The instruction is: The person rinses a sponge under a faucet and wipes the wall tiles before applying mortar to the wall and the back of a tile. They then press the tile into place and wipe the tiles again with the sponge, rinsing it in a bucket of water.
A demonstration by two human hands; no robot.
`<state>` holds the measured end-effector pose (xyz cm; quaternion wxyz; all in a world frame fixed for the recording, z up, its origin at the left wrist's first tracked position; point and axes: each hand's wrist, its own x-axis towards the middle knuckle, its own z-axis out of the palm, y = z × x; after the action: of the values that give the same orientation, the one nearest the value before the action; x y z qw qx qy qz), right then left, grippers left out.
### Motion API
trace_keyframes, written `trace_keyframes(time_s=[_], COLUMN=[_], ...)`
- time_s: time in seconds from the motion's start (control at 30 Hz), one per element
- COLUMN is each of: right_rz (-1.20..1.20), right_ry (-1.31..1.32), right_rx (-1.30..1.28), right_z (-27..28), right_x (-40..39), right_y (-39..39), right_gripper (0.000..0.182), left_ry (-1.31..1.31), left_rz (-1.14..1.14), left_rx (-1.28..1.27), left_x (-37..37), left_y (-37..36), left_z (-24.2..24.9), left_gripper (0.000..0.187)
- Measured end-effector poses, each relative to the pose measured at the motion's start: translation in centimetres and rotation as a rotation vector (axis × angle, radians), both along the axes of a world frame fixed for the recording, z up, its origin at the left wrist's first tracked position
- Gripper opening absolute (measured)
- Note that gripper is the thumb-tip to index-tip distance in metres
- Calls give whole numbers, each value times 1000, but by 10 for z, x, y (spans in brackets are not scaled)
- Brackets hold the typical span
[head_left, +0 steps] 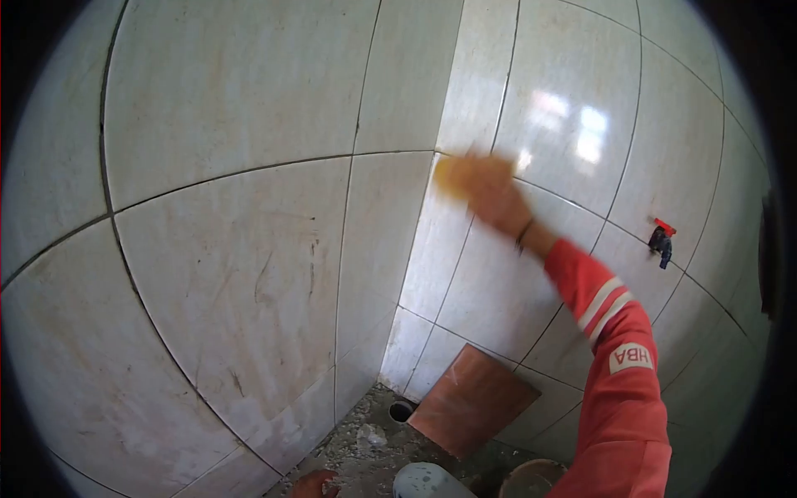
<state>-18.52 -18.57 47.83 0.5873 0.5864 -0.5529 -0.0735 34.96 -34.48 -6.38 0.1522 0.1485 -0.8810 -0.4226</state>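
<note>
My right hand (496,195), blurred by motion, is closed around a yellow sponge (452,177). It holds the sponge against the glossy tiled wall (552,145), just right of the corner and close to a horizontal joint. A dark band circles the wrist, and a red sleeve (623,398) with white stripes covers the arm. My left hand is not recognisable in the frame.
A dirty tiled wall (232,274) is on the left. Below, a reddish-brown tile (475,401) leans near a round drain hole (402,411). Rubble, a pale speckled container (429,481) and a bucket (531,479) occupy the floor. A red-handled tap (662,241) juts out at right.
</note>
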Motion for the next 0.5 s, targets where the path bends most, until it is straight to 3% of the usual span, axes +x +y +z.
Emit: trace_keyframes(time_s=[0.07,0.13,0.17,0.2,0.23,0.27,0.3,0.33,0.37,0.4,0.43,0.47,0.5], right_rz=[-378,-111,-498,462,431,323,639,802,773,906,889,779,722], right_ry=[440,426,-225,-394,-826,-724,-42,-334,-451,-412,-426,-746,-781], right_rx=[-554,-805,-719,-748,-886,-934,-992,-854,-860,-866,-752,-584,-448], right_z=[101,186,211,219,213,197,146,109,40,-20,-90,-166,-243], right_x=[-9,-7,35,35,26,9,-8,3,111,158,194,241,269], right_y=[-17,-45,-67,-90,-119,-165,-205,-221,-206,-214,-217,-203,-194], right_gripper=[53,44,43,48,48,45,44,53,43,47,55,66,74], left_ry=[77,106,25,-50,-73,-79,-84,-110,-76,-44,1,45,12], left_rz=[16,43,7,-28,-12,-37,-61,-45,-76,-104,-104,-107,-92], left_rx=[-55,-106,-60,-12,-6,-20,-35,-33,-64,-93,-157,-221,-214], left_x=[-1,13,12,10,9,7,5,2,-3,-6,-10,-12,-9], left_y=[-4,-6,-11,-13,-12,-10,-8,-7,-8,-10,-11,-14,-15], left_z=[0,1,7,14,24,34,44,55,69,83,96,110,128], left_gripper=[37,37,37,38,38,36,36,36,35,35,35,34,34])
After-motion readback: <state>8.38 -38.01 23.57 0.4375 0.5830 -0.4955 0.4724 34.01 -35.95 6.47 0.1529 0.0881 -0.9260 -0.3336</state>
